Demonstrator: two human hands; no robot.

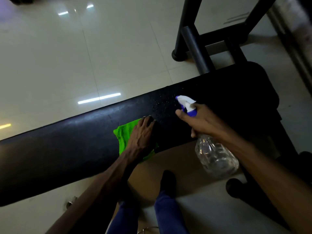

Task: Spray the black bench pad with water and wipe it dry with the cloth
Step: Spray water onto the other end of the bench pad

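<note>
The long black bench pad [67, 146] runs from lower left to upper right across the head view. Fine water droplets [162, 103] speckle it near the middle. My left hand [143, 137] lies flat on a bright green cloth [123, 134], pressing it onto the pad. My right hand [200, 120] grips the neck of a clear spray bottle [216, 157] with a white and purple trigger head [185, 102]. The nozzle points left over the wet patch, and the bottle body hangs off the pad's near edge.
A black metal bench frame [194, 43] with a round foot stands on the pale tiled floor [76, 56] behind the pad. My legs in blue trousers and dark shoes [167, 179] are below the pad, beside a brown floor panel [177, 162].
</note>
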